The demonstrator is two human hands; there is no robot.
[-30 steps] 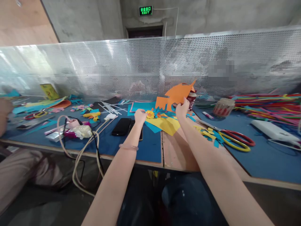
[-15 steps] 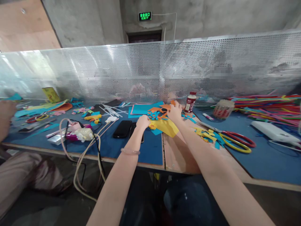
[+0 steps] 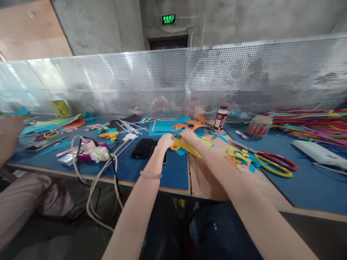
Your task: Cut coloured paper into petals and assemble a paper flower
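Note:
My left hand (image 3: 166,140) is closed, its fingertips bent down at the edge of a small yellow paper cutout (image 3: 175,147). What it pinches is hidden. Beside it, my right hand (image 3: 189,136) reaches down into small blue paper scraps (image 3: 176,132), fingers bent together and mostly hidden from me. Under both hands lies a larger sheet of yellow paper (image 3: 193,151). An orange paper sheet with cut-out gaps (image 3: 199,123) lies just beyond my right hand. Blue paper sheets (image 3: 170,125) are stacked behind the scraps.
Two dark phones lie left of my hands, the nearer-left phone (image 3: 142,148) in full view. Red-and-yellow scissors (image 3: 273,162), a brown bottle (image 3: 220,118) and a white device (image 3: 318,151) are on the right. Cables (image 3: 92,195) hang off the front edge near a yellow glue gun (image 3: 108,136).
My right hand has moved left and nearer, from the orange paper to the blue scraps close to my left hand. My left hand stays almost where it was.

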